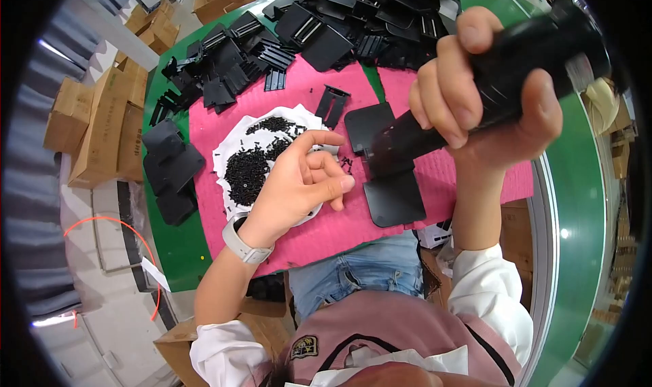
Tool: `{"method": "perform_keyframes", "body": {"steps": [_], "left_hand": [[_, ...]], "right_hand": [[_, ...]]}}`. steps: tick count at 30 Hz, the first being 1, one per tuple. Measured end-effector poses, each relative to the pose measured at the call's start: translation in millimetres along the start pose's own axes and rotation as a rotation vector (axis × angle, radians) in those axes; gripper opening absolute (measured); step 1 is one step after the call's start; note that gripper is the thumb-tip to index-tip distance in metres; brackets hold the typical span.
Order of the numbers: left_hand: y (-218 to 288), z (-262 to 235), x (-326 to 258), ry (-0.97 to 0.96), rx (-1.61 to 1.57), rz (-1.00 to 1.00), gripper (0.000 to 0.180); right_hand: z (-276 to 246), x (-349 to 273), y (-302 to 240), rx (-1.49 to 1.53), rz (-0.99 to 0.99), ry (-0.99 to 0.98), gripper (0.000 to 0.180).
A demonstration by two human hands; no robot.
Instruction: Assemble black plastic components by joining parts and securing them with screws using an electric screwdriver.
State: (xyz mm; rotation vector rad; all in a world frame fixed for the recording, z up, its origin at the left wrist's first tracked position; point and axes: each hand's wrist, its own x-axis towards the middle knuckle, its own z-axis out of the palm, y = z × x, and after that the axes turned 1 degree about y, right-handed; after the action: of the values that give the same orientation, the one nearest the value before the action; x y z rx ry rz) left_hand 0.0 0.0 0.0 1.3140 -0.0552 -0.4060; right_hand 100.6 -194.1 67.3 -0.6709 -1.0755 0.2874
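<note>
My right hand (451, 91) grips a black power screwdriver (523, 54), its tip end slanting down over a black hinged plastic part. One flat plate (396, 200) of that part lies nearer to me and another plate (370, 123) farther off; the tool hides the joint between them. Left of the part is my left hand (309, 176), fingers loosely bent and apart, with nothing visible in them. Close by its fingertips a few small black screws (347, 164) lie on the pink mat. Beneath and beside that hand, a white cloth-lined dish (227, 129) holds many black screws (248, 176).
A pink foam mat (305, 241) covers part of the green table (173, 251). Black plastic parts (380, 20) are heaped along the far side, with a slotted black piece (333, 105) in front. More black plates (170, 169) sit at the left edge. Cardboard boxes (102, 129) stand beyond the table.
</note>
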Motion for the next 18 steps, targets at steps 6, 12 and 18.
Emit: {"method": "perform_keyframes", "body": {"steps": [6,12,18], "left_hand": [[-9,10,11,0.159,-0.015,-0.057,0.055],[-13,14,29,0.108,-0.036,-0.098,0.043],[-18,22,38,0.241,-0.012,-0.110,0.028]], "right_hand": [[9,-4,-7,-0.266,0.252,0.291,0.050],[7,-5,4,-0.248,0.235,0.210,0.048],[22,-1,14,-0.285,0.325,0.239,0.044]]}}
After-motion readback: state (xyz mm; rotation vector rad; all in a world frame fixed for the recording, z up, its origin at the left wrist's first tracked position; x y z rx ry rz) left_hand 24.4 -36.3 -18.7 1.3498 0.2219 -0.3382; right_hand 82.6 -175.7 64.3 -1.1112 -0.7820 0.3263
